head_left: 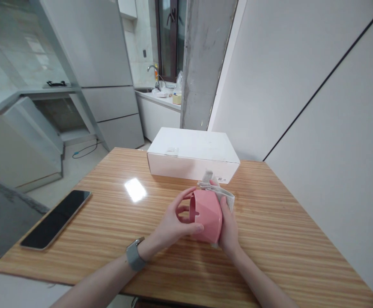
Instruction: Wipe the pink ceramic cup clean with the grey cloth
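A pink faceted plastic container (pixel 206 216) is held tilted on its side above the wooden table, its opening facing left and a small notch cut near that rim. My left hand (pixel 176 218) grips it at the open end, thumb on the near face and fingers at the far side of the rim. On the right, my right hand (pixel 228 224) presses a light grey cloth (pixel 226 196) against the container's closed end. The cloth is bunched, and part of it sticks up above the container. The fingers of my right hand are mostly hidden behind it.
A white cardboard box (pixel 192 147) lies at the far side of the wooden table (pixel 289 239). A smartphone (pixel 58 218) rests near the left edge. A white wall (pixel 327 128) rises along the right. Beyond are a sink counter (pixel 160 113) and cabinets (pixel 109 102).
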Motion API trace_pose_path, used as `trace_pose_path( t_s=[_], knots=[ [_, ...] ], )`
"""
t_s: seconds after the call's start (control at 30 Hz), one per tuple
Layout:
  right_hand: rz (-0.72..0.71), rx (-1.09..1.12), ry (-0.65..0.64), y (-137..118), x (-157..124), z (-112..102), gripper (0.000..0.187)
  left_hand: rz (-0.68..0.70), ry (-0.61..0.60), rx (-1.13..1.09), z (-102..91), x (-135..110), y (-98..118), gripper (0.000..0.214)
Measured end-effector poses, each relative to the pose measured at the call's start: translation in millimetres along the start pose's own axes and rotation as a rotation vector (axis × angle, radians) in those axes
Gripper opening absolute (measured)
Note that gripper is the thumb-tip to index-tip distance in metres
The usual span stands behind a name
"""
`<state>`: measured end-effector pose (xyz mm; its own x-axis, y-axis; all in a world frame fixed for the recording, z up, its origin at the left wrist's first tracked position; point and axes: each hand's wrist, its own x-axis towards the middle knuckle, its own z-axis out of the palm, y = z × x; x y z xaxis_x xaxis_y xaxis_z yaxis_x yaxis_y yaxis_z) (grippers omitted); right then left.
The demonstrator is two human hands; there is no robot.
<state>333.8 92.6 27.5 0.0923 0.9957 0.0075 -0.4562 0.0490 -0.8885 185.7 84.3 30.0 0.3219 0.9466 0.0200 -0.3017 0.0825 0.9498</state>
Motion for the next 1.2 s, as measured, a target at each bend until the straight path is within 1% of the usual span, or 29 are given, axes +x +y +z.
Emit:
trace_pose_path(
  t_s=[0.07,0.17,0.23,0.3,0.37,0.43,0.57,0.63,0.73,0.83,0.9,0.93,1.0,1.1,1.2],
  knots=[
    [-0.07,-0.018,0.011,1.5,-2.0,1.0,0.05,-0.057,0.008,-0.077,-4.8,3.3,-4.8,0.083],
    [-0.162,-0.073,-0.046,6.4,-3.6,-2.2,0.048,-0.176,0.007,-0.204,-9.1,6.1,-11.1,0.068],
    [-0.19,-0.119,-0.082,9.0,-2.6,-5.8,0.048,-0.233,-0.006,-0.258,-8.2,5.5,-12.7,0.062],
    [-0.173,-0.144,-0.086,9.3,0.1,-7.7,0.048,-0.242,-0.01,-0.276,-5.3,4.0,-12.4,0.062],
    [-0.124,-0.141,-0.069,6.9,3.9,-7.2,0.048,-0.236,-0.014,-0.274,-2.4,2.6,-11.2,0.065],
    [-0.075,-0.138,-0.045,3.0,7.8,-5.3,0.049,-0.245,-0.032,-0.26,-1.3,2.0,-10.0,0.074],
    [0.016,-0.134,-0.01,-3.0,13.0,-4.9,0.057,-0.259,-0.087,-0.148,-3.6,3.0,-11.4,0.112],
    [0.039,-0.107,-0.008,-3.0,13.6,-6.8,0.06,-0.242,-0.095,-0.055,-5.2,3.8,-13.4,0.122],
    [0.038,-0.058,-0.026,-1.0,11.9,-8.6,0.059,-0.161,-0.065,0.097,-6.3,4.1,-13.7,0.121],
    [0.049,-0.029,-0.051,-0.4,8.3,-7.0,0.056,0.057,-0.022,0.288,-5.1,2.3,-7.3,0.115],
    [0.066,-0.024,-0.064,-1.1,6.3,-5.0,0.056,0.202,-0.003,0.375,-2.9,0.3,-1.2,0.113],
    [0.074,-0.018,-0.069,-1.5,5.6,-4.2,0.057,0.256,-0.001,0.397,-1.7,-0.7,1.5,0.111],
    [0.085,-0.007,-0.075,-2.0,4.7,-3.3,0.058,0.323,-0.003,0.416,0.3,-2.3,5.2,0.105],
    [0.054,-0.023,-0.059,-2.0,3.5,-3.0,0.055,0.336,-0.004,0.404,0.6,-2.6,5.8,0.1],
    [-0.007,-0.056,-0.048,-1.3,1.3,-3.3,0.05,0.23,-0.007,0.307,-2.5,-0.2,1.3,0.098]
  ],
)
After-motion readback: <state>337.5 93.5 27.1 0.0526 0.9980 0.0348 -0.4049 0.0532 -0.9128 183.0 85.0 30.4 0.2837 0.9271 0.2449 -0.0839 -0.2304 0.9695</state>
